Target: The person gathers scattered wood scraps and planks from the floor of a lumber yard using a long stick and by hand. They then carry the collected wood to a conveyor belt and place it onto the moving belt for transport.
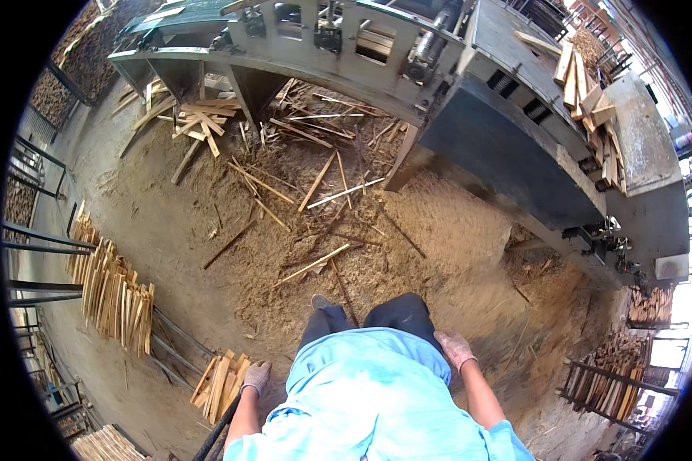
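Note:
My left hand [257,377], in a pale work glove, is beside a small stack of wooden strips [220,386]. A dark metal rack bar [221,428] runs up to its wrist; whether the fingers grip the bar I cannot make out. My right hand [457,348], gloved too, hangs next to my right thigh with its fingers loosely stretched and nothing in them. Ahead of my feet, loose wooden sticks [315,265] lie scattered over sawdust.
A large grey machine [338,50] spans the far side, its dark panel [511,142] at the right. Wooden pieces [580,84] lie on its top. Racked strips [115,296] stand left, another loaded rack [611,376] right. Offcuts [200,119] are heaped under the machine.

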`<state>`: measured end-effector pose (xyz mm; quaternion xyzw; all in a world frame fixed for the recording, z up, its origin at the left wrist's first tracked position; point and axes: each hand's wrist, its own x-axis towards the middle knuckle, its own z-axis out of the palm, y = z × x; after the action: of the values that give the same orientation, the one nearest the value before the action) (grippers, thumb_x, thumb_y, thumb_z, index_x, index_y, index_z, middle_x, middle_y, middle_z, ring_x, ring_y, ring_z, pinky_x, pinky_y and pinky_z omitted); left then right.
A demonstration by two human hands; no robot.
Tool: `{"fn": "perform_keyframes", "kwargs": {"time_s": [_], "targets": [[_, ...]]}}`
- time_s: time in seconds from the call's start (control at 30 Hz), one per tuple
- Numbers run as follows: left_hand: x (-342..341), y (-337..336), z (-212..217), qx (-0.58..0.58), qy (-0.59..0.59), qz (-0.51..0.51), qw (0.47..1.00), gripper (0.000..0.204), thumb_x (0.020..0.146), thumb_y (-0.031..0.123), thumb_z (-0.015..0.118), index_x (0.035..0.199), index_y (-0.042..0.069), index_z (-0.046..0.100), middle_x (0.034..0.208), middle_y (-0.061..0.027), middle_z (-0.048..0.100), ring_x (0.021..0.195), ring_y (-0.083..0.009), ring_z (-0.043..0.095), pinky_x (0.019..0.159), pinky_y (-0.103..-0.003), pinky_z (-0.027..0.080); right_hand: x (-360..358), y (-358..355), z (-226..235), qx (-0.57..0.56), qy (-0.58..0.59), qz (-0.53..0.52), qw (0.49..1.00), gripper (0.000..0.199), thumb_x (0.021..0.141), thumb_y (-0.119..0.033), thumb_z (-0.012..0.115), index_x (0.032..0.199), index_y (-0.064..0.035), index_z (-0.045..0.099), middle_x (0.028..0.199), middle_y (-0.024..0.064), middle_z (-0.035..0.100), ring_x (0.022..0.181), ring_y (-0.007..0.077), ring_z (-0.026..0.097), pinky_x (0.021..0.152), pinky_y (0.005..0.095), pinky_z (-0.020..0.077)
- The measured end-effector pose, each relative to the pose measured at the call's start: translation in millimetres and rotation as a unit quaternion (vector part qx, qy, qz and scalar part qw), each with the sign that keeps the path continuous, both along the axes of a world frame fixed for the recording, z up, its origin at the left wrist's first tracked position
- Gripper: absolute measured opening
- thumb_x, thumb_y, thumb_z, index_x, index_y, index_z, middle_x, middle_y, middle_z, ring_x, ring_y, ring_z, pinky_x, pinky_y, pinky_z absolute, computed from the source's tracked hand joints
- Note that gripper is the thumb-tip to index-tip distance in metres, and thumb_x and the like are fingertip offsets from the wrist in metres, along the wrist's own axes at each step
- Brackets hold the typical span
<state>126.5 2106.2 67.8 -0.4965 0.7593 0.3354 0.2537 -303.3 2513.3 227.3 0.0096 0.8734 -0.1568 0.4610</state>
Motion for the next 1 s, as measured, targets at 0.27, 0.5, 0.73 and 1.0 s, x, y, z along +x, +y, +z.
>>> {"fn": "perform_keyframes", "kwargs": {"time_s": [0.27,0.5,0.73,1.0], "targets": [[-95,-25,-12,0.169,0.082,0.282,0.941,0.030,0.093,0.029,0.056,0.101,0.004,0.071,0.074,-0.0047,0.063,0.064,-0.0172,0.061,0.054,-0.033,0.047,-15,43,-110,0.003,0.026,-0.188,0.982,0.075,0.096,-0.064,0.049,0.135,-0.0010,0.062,0.140,0.0269,0.058,0.135,0.0387,0.053,0.110,0.0414,0.0415],[-51,34,-39,0.072,0.132,0.123,0.981,0.037,0.095,0.037,0.056,0.105,0.005,0.072,0.086,-0.0123,0.070,0.071,-0.0241,0.068,0.058,-0.039,0.052,-98,-24,-107,-0.038,0.055,0.128,0.990,0.061,0.100,-0.053,0.046,0.130,-0.0030,0.065,0.134,0.0241,0.063,0.131,0.0394,0.055,0.107,0.0425,0.0436],[-50,88,38,0.110,-0.067,0.217,0.968,0.053,0.095,0.051,0.050,0.119,0.009,0.072,0.119,-0.0261,0.068,0.114,-0.0431,0.064,0.095,-0.047,0.051,-113,-101,-25,-0.007,0.018,0.046,0.999,0.063,0.097,-0.054,0.049,0.122,0.0015,0.066,0.117,0.0235,0.071,0.114,0.0418,0.065,0.096,0.0478,0.0476],[13,40,-23,0.131,-0.049,-0.057,0.989,0.055,0.094,0.050,0.052,0.122,0.006,0.071,0.124,-0.0265,0.067,0.120,-0.0428,0.062,0.101,-0.047,0.049,-33,-42,-28,-0.042,0.063,0.048,0.996,0.058,0.100,-0.049,0.046,0.127,-0.0027,0.067,0.126,0.0262,0.067,0.125,0.0414,0.059,0.105,0.0437,0.0448]]}}
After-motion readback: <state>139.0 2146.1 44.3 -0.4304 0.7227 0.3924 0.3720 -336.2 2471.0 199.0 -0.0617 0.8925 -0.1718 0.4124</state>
